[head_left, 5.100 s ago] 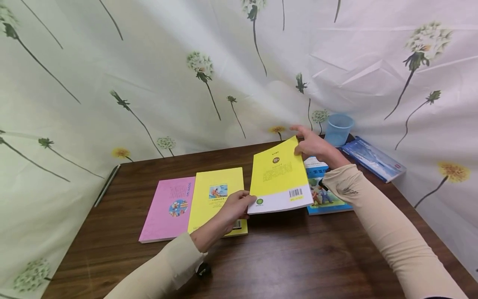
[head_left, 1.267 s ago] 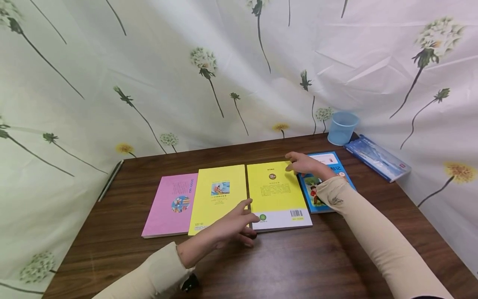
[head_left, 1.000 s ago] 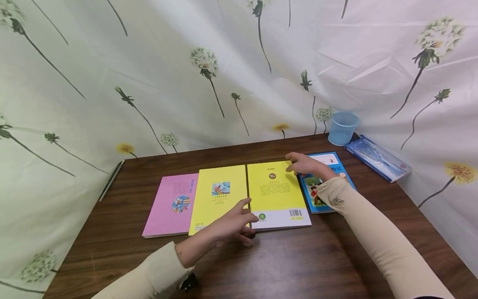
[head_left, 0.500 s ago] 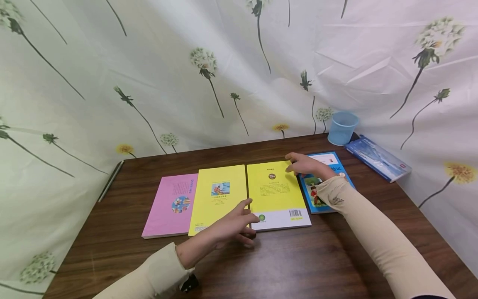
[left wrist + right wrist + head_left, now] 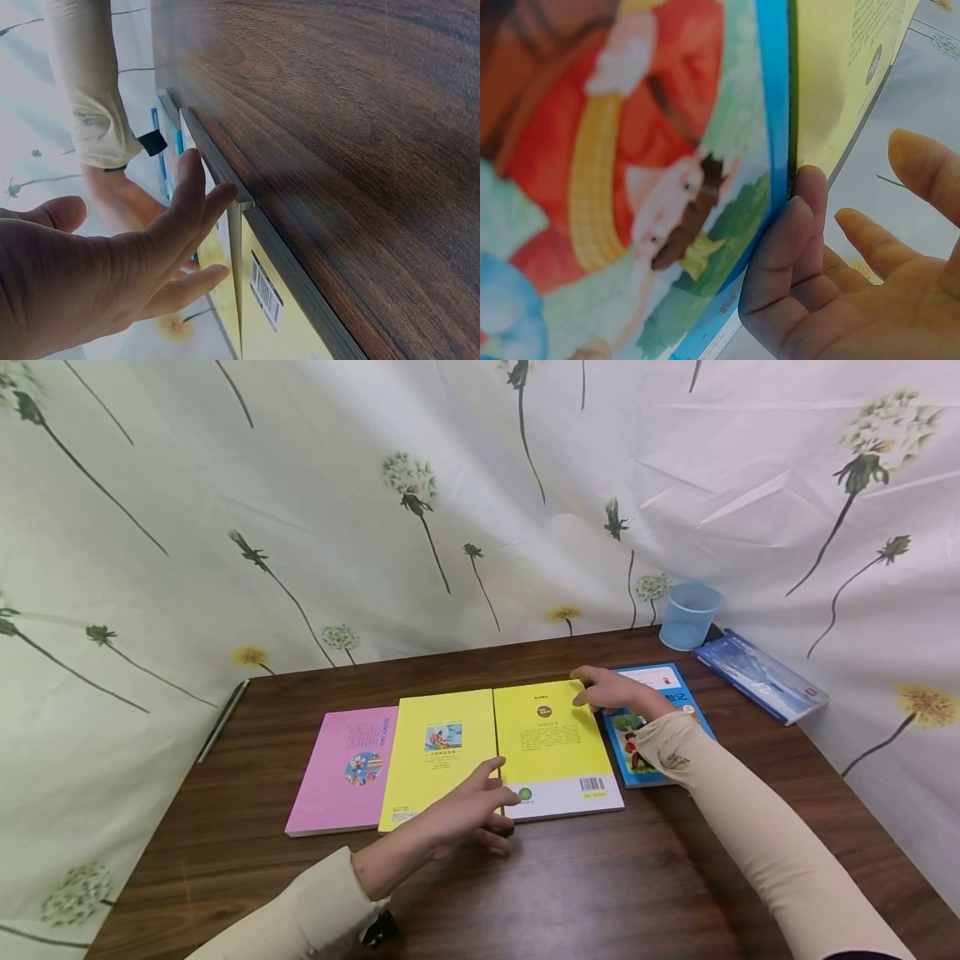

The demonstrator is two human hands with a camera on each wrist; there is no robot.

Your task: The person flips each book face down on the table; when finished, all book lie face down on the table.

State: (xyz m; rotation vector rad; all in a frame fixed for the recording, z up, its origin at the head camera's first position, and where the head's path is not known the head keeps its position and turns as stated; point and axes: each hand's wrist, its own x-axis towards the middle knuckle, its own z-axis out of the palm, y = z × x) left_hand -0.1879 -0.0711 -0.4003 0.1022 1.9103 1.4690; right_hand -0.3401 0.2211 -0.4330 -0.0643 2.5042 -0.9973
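Dark wood-grain table, dandelion-print backdrop: light, even fingertip pressure would likely square the yellow-and-white paperback book best.
Spread fingers of the left hand sit at its near left corner; on the right hand, parted fingers, some bent, meet its right edge near the far corner, pinching nothing. It lies flat between them, just beside a plain yellow paperback at left; farther out lie a pink paperback at left, a blue illustrated one at right.
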